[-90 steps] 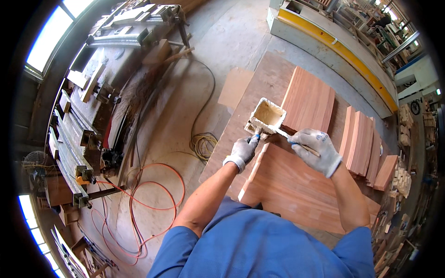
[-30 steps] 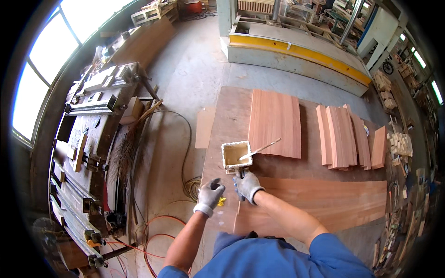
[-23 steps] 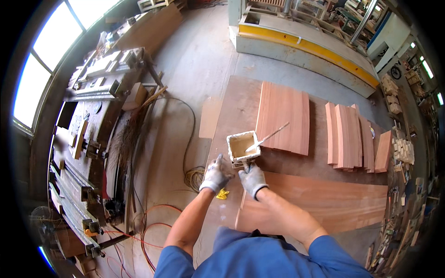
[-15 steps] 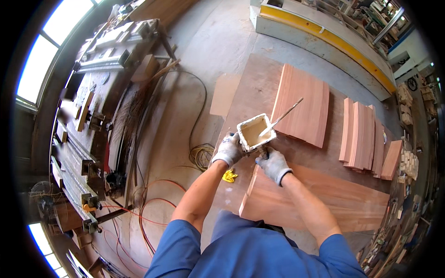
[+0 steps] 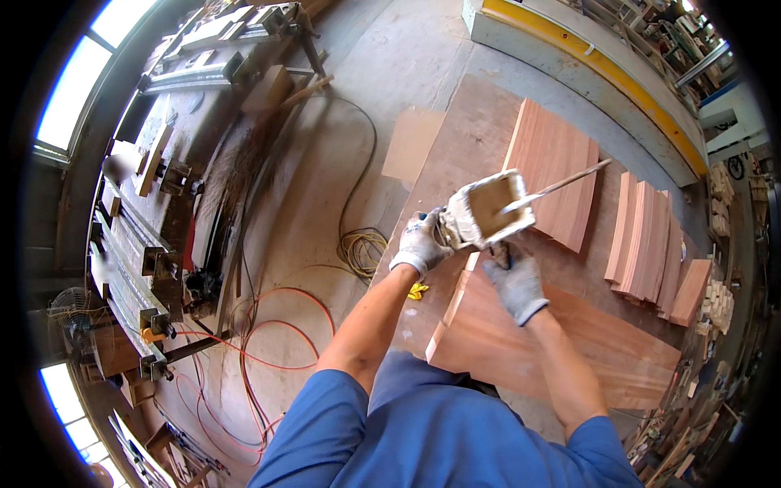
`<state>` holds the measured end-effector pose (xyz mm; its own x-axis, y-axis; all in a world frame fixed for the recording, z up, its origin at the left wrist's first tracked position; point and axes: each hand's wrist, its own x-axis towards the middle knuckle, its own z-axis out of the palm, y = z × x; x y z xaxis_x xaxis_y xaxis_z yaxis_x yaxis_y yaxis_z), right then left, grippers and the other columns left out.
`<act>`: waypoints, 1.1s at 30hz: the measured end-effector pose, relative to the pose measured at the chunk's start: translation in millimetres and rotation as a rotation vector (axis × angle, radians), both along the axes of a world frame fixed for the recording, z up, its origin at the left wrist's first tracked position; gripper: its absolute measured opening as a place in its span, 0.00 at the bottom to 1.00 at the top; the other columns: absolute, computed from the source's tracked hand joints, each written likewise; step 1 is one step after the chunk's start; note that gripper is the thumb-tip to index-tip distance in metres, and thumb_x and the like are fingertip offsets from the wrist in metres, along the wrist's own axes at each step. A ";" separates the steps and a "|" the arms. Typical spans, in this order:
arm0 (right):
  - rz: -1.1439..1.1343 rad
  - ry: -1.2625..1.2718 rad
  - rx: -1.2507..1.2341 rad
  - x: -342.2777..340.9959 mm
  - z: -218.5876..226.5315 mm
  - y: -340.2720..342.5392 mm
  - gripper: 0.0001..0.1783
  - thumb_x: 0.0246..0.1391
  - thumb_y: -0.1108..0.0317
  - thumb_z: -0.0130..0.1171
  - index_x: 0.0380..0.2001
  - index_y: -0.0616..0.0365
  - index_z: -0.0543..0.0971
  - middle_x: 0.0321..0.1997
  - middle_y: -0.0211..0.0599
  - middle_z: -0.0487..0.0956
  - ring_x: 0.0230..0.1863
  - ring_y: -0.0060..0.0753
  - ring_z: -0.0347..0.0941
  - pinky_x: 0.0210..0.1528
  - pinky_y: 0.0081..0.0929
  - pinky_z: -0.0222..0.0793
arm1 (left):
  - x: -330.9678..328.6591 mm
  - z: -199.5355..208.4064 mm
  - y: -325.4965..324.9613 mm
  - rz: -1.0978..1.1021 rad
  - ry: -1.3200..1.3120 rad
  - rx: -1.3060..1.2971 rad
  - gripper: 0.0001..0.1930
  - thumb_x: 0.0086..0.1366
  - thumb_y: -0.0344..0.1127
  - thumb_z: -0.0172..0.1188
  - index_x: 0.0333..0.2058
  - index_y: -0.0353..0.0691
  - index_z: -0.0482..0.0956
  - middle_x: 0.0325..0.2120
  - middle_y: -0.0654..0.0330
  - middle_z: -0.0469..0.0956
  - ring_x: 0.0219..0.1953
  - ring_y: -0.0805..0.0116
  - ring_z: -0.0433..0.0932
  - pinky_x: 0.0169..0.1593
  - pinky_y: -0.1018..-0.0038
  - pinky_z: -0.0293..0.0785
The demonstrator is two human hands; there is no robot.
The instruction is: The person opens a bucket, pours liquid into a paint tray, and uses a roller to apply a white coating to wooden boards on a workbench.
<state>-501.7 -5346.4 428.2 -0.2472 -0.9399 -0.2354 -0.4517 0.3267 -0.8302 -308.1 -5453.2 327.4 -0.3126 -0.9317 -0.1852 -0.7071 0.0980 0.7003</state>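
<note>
A square tub crusted with whitish, glue-like residue is tilted to the right above the work table. Tan liquid shows inside it, and a thin stick, its lower end coated white, leans out over the right rim. My left hand, in a grey-white glove, is closed around the tub's left side. My right hand, gloved too, is at the tub's lower right edge with its fingers curled against it; the fingertips are partly hidden. Below both hands lies a wide reddish wood panel on the table.
The brown table top also carries a stack of wood boards, narrower strips and a yellow crumpled scrap. Left stands a clamp bench. Hoses and a coiled cable lie on the floor.
Both hands have moved the tub to the right, and it has tipped over more toward the right. The stick has swung to a flatter slant. The view has shifted slightly.
</note>
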 end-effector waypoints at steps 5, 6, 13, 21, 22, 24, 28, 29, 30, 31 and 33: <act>-0.179 -0.096 0.001 -31.2 40.7 11.7 0.14 0.57 0.73 0.67 0.44 0.70 0.79 0.34 0.32 0.80 0.36 0.25 0.74 0.39 0.30 0.73 | -0.3 -5.0 2.0 0.050 -0.003 0.022 0.44 0.47 0.45 0.79 0.65 0.49 0.73 0.51 0.45 0.77 0.56 0.43 0.78 0.61 0.57 0.76; -0.227 -0.078 0.063 -40.0 49.6 17.4 0.14 0.57 0.73 0.67 0.44 0.69 0.78 0.32 0.30 0.79 0.34 0.24 0.74 0.37 0.28 0.73 | -1.8 -2.3 2.7 0.056 -0.003 0.029 0.44 0.47 0.45 0.79 0.65 0.48 0.73 0.51 0.45 0.77 0.56 0.43 0.78 0.61 0.57 0.76; -0.463 -0.070 0.126 -65.8 75.6 76.8 0.08 0.59 0.71 0.67 0.37 0.57 0.77 0.21 0.23 0.71 0.15 0.17 0.63 0.14 0.23 0.60 | -5.3 -8.7 7.6 0.130 -0.066 0.015 0.44 0.48 0.45 0.78 0.65 0.47 0.71 0.52 0.43 0.77 0.57 0.42 0.77 0.61 0.57 0.76; -0.734 -0.042 0.083 -72.0 90.8 129.9 0.10 0.58 0.71 0.67 0.40 0.58 0.75 0.21 0.27 0.74 0.13 0.17 0.64 0.12 0.23 0.60 | -7.2 -12.4 5.5 0.088 -0.065 -0.021 0.49 0.51 0.43 0.77 0.69 0.41 0.63 0.54 0.39 0.76 0.56 0.38 0.78 0.60 0.54 0.76; -0.746 -0.053 0.078 -77.1 90.6 131.7 0.10 0.59 0.71 0.67 0.39 0.58 0.76 0.21 0.26 0.74 0.13 0.16 0.64 0.12 0.23 0.60 | -5.0 -9.0 6.8 0.089 -0.080 -0.013 0.50 0.51 0.43 0.77 0.71 0.40 0.62 0.55 0.39 0.76 0.57 0.39 0.77 0.61 0.54 0.75; -0.747 -0.077 0.068 -90.6 88.1 134.3 0.08 0.59 0.71 0.66 0.38 0.58 0.76 0.21 0.26 0.73 0.14 0.16 0.63 0.12 0.22 0.59 | -1.9 -6.4 12.2 0.095 -0.046 0.030 0.55 0.51 0.42 0.78 0.74 0.40 0.56 0.60 0.39 0.72 0.62 0.40 0.74 0.64 0.56 0.72; -0.722 -0.141 0.033 -117.2 73.9 132.8 0.07 0.60 0.70 0.67 0.36 0.57 0.78 0.21 0.25 0.73 0.14 0.15 0.63 0.13 0.21 0.58 | -4.0 3.9 28.7 0.210 -0.072 -0.064 0.52 0.55 0.40 0.77 0.74 0.40 0.57 0.64 0.40 0.68 0.67 0.40 0.66 0.70 0.55 0.65; -0.715 -0.174 0.016 -120.8 73.1 128.6 0.07 0.60 0.69 0.67 0.36 0.57 0.78 0.21 0.25 0.73 0.15 0.15 0.63 0.13 0.21 0.58 | -6.9 4.6 31.2 0.204 -0.033 -0.188 0.49 0.56 0.39 0.76 0.73 0.39 0.59 0.64 0.40 0.67 0.67 0.40 0.65 0.70 0.54 0.64; -0.715 -0.206 0.010 -122.8 71.7 126.1 0.07 0.60 0.69 0.67 0.36 0.56 0.78 0.21 0.25 0.73 0.15 0.15 0.63 0.13 0.21 0.59 | -12.6 12.8 35.2 0.190 0.004 -0.301 0.46 0.57 0.37 0.75 0.71 0.39 0.60 0.64 0.40 0.67 0.67 0.41 0.65 0.70 0.53 0.64; -0.700 -0.227 0.092 -120.9 83.3 118.7 0.07 0.60 0.68 0.67 0.36 0.56 0.78 0.21 0.24 0.73 0.15 0.14 0.64 0.13 0.20 0.59 | -20.6 28.1 40.5 0.134 0.091 -0.369 0.42 0.57 0.35 0.73 0.69 0.39 0.63 0.63 0.40 0.68 0.64 0.39 0.68 0.67 0.51 0.66; -0.660 -0.291 0.086 -123.5 77.7 109.3 0.08 0.61 0.68 0.67 0.36 0.56 0.77 0.21 0.24 0.73 0.15 0.14 0.64 0.13 0.21 0.60 | -46.9 65.2 53.8 -0.055 0.217 -0.352 0.28 0.61 0.32 0.72 0.59 0.36 0.76 0.49 0.46 0.81 0.49 0.48 0.81 0.54 0.58 0.78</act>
